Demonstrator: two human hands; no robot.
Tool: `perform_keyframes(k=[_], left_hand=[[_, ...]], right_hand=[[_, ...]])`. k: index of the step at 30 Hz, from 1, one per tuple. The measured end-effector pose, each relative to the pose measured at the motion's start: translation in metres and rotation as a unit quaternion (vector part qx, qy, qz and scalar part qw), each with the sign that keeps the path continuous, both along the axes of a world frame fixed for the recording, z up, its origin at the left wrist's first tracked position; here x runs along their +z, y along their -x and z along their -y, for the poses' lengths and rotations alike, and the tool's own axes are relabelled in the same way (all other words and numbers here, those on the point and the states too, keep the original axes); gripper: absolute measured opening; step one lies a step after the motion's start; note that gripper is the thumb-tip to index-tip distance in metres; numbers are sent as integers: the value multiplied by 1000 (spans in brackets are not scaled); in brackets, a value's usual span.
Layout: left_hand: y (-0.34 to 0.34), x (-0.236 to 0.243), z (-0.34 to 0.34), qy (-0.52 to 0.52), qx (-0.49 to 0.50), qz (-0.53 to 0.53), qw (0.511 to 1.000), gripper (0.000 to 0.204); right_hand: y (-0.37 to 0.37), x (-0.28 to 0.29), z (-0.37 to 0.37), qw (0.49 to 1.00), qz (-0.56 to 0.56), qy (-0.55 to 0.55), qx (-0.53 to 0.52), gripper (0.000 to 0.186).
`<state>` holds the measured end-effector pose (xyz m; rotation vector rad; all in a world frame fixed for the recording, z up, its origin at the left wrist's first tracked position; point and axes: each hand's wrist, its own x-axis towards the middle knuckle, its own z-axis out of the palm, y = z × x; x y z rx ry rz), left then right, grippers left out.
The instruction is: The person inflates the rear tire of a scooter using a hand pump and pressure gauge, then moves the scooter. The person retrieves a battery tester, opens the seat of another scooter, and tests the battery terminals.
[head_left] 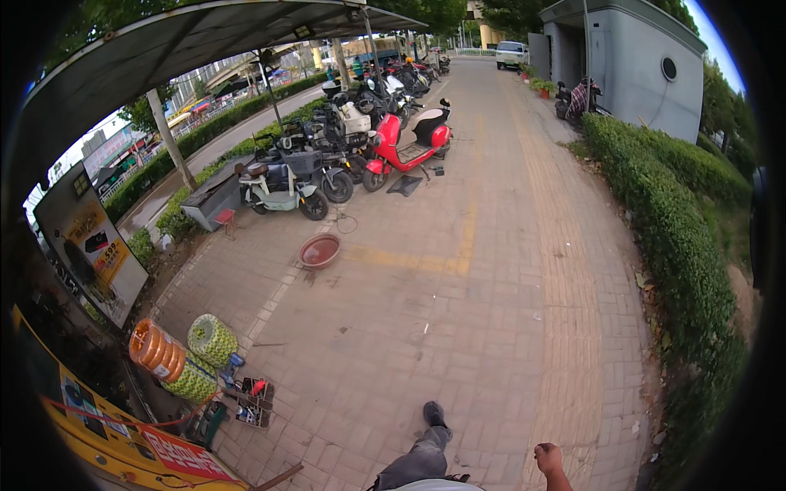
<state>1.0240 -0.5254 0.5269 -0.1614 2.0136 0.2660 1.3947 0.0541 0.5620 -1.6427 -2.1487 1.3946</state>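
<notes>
My right hand (548, 458) hangs at the lower right over the paving, its fingers curled closed; what they hold, if anything, I cannot make out. My left hand is out of view. Below me, my dark-trousered leg and black shoe (434, 413) show on the brick pavement (499, 344). To my lower left stand stacked orange tyres (155, 348) and green-wrapped tyres (211, 338), beside a tool crate (254, 405) with tools in it and a yellow stand (106, 446) with a red hose.
A red basin (319, 250) lies ahead. Parked scooters, a red one (405, 151) foremost, line the left under a canopy (180, 49). A hedge (671, 213) borders the right, before a grey building (622, 74). A white van (511, 54) stands far ahead. A signboard (90, 245) stands at left.
</notes>
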Motion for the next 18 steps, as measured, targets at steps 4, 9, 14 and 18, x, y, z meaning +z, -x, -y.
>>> perform_keyframes(k=[4, 9, 14, 18], left_hand=[[113, -8, -152, -78, -126, 34, 988, 46], [295, 79, -340, -358, 151, -73, 919, 38], [430, 181, -415, -512, 239, -111, 817, 34], [508, 183, -421, -426, 126, -252, 860, 36]], right_hand=[[82, 14, -53, 995, -37, 8, -95, 26], [144, 27, -75, 936, 99, 242, -235, 24], [257, 56, -124, 917, 235, 287, -145, 20], [389, 38, -231, 922, 295, 243, -54, 16]])
